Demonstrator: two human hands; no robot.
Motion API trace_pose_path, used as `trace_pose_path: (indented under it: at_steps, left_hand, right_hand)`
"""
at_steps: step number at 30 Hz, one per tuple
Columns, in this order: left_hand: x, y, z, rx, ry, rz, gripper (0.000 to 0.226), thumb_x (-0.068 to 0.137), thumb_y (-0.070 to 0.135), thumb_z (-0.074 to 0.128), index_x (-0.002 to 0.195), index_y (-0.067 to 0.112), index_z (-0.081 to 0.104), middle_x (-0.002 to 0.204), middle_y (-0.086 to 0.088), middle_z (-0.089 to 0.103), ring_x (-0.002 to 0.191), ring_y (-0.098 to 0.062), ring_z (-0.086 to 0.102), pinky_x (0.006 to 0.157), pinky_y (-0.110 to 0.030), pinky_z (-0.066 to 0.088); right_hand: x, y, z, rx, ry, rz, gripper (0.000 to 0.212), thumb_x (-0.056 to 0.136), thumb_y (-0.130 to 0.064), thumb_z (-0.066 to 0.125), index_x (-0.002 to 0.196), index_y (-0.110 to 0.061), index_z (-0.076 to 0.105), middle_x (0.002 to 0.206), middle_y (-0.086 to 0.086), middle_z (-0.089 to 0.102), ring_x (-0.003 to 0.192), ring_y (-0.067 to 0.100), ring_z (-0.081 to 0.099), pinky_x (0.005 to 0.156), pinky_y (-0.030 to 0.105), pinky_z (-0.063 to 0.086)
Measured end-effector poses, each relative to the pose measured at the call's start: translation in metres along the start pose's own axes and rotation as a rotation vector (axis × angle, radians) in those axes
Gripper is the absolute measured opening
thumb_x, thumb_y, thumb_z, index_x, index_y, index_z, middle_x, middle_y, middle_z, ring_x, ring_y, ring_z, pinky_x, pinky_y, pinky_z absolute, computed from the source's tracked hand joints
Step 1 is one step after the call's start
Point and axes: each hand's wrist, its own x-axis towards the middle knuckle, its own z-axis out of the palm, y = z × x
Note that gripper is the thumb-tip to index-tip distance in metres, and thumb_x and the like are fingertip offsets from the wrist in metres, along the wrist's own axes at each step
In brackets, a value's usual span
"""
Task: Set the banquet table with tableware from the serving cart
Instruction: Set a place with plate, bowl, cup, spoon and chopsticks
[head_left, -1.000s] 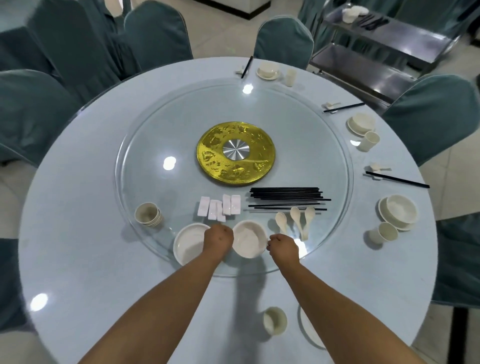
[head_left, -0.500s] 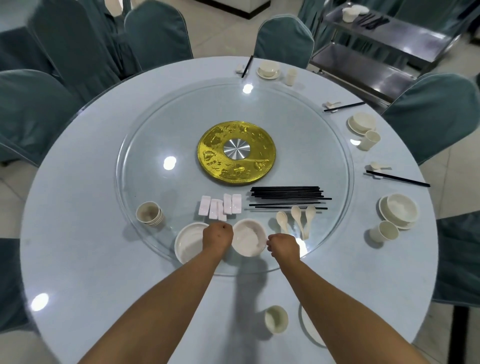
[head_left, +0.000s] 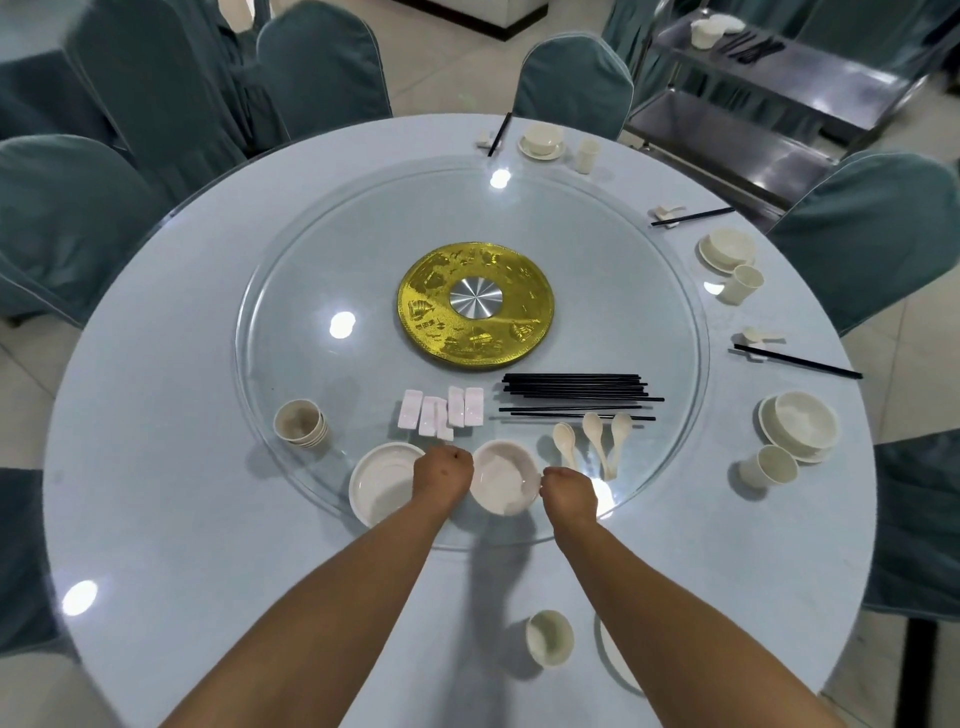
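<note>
**Two hands on one white bowl**

Two hands frame the round white ceramic bowl (head_left: 503, 477) near the edge of the clear glass turntable (head_left: 311, 260). The left hand (head_left: 442, 474) has its grip curled at the bowl's left rim; the right hand (head_left: 569, 492) has its grip curled at the right rim. Whether the fingers pinch the rim is hidden behind the knuckles. Just left lies a flat white plate (head_left: 382, 482). Beyond the hands sit white rectangular chopstick rests (head_left: 441, 410), three white ceramic spoons (head_left: 592, 441), a bundle of black chopsticks (head_left: 576, 392) and a stack of beige cups (head_left: 301, 422). A gold embossed disc (head_left: 475, 305) marks the centre of the round pale-blue worktop (head_left: 156, 519). A steel serving cart (head_left: 779, 93) stands far right.
</note>
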Motion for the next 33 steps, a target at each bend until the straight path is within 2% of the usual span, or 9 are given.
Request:
trace_pose_path:
  at_steps: [2, 6, 9, 11, 13, 18, 22, 29, 33]
  left_hand:
    - [0.001, -0.002, 0.001, -0.010, -0.010, -0.003, 0.028, 0.090, 0.022, 0.046, 0.073, 0.006, 0.061, 0.085, -0.010, 0.065, 0.079, -0.027, 0.058, 0.069, -0.030, 0.043]
    - [0.000, -0.001, 0.002, -0.094, -0.034, -0.038, 0.027, 0.088, 0.025, 0.051, 0.078, 0.008, 0.069, 0.088, -0.008, 0.070, 0.087, -0.029, 0.060, 0.073, -0.032, 0.044]
    - [0.000, 0.002, 0.000, -0.010, -0.001, -0.020, 0.033, 0.091, 0.029, 0.044, 0.073, 0.009, 0.062, 0.083, -0.009, 0.064, 0.083, -0.029, 0.057, 0.071, -0.031, 0.039]
    - [-0.001, 0.002, -0.001, 0.033, 0.016, -0.002, 0.034, 0.091, 0.029, 0.042, 0.069, 0.011, 0.059, 0.075, -0.005, 0.060, 0.078, -0.026, 0.055, 0.067, -0.030, 0.037]
    - [-0.002, 0.002, -0.003, 0.056, 0.036, 0.008, 0.035, 0.091, 0.031, 0.041, 0.068, 0.013, 0.059, 0.072, -0.004, 0.059, 0.074, -0.024, 0.054, 0.065, -0.029, 0.036]
    - [-0.002, 0.002, -0.008, 0.056, 0.064, 0.040, 0.037, 0.093, 0.031, 0.042, 0.063, 0.015, 0.056, 0.068, -0.004, 0.058, 0.071, -0.024, 0.054, 0.065, -0.030, 0.037]
    - [-0.005, 0.004, -0.010, 0.066, 0.069, 0.079, 0.037, 0.093, 0.031, 0.043, 0.062, 0.014, 0.056, 0.065, -0.004, 0.058, 0.068, -0.023, 0.054, 0.062, -0.029, 0.037]
    - [-0.013, 0.007, -0.012, 0.091, 0.118, 0.164, 0.039, 0.092, 0.030, 0.046, 0.057, 0.014, 0.051, 0.057, -0.003, 0.053, 0.061, -0.022, 0.049, 0.058, -0.029, 0.036]
    - [-0.015, 0.009, -0.013, 0.075, 0.139, 0.180, 0.038, 0.092, 0.029, 0.047, 0.057, 0.013, 0.051, 0.054, -0.002, 0.051, 0.056, -0.018, 0.045, 0.056, -0.028, 0.034]
  right_hand:
    - [0.000, 0.000, -0.002, -0.010, 0.019, -0.013, 0.038, 0.093, -0.007, 0.046, 0.059, -0.022, 0.047, 0.066, -0.007, 0.050, 0.078, 0.021, 0.051, 0.051, 0.019, 0.026]
    - [0.002, -0.001, -0.002, 0.072, 0.021, -0.033, 0.026, 0.091, -0.011, 0.048, 0.072, -0.026, 0.056, 0.081, -0.004, 0.059, 0.085, 0.021, 0.053, 0.071, 0.024, 0.038]
    - [-0.001, -0.004, -0.001, 0.020, 0.017, -0.055, 0.031, 0.089, -0.010, 0.046, 0.059, -0.019, 0.052, 0.067, -0.002, 0.056, 0.077, 0.025, 0.052, 0.057, 0.024, 0.034]
    - [-0.003, -0.005, 0.000, 0.012, 0.007, -0.081, 0.028, 0.087, -0.008, 0.046, 0.066, -0.013, 0.063, 0.072, 0.003, 0.061, 0.079, 0.029, 0.056, 0.062, 0.027, 0.037]
    - [-0.005, -0.006, -0.002, 0.006, 0.010, -0.091, 0.024, 0.087, -0.009, 0.048, 0.084, -0.008, 0.072, 0.085, 0.007, 0.066, 0.089, 0.030, 0.060, 0.071, 0.029, 0.039]
    - [-0.006, -0.006, -0.006, -0.141, -0.004, -0.110, 0.028, 0.088, -0.011, 0.050, 0.061, -0.013, 0.050, 0.068, 0.001, 0.057, 0.075, 0.026, 0.054, 0.054, 0.027, 0.033]
    - [-0.009, -0.008, -0.007, -0.333, 0.013, -0.213, 0.023, 0.092, -0.009, 0.044, 0.080, -0.008, 0.064, 0.086, 0.005, 0.064, 0.084, 0.025, 0.060, 0.073, 0.029, 0.046]
    - [-0.012, -0.008, -0.009, -0.142, 0.067, -0.177, 0.033, 0.091, -0.020, 0.041, 0.098, -0.017, 0.073, 0.091, 0.002, 0.068, 0.074, 0.016, 0.051, 0.064, 0.029, 0.038]
    - [-0.010, -0.008, -0.011, -0.046, 0.089, -0.148, 0.031, 0.093, -0.023, 0.043, 0.102, -0.021, 0.073, 0.100, 0.001, 0.070, 0.086, 0.021, 0.056, 0.074, 0.029, 0.041]
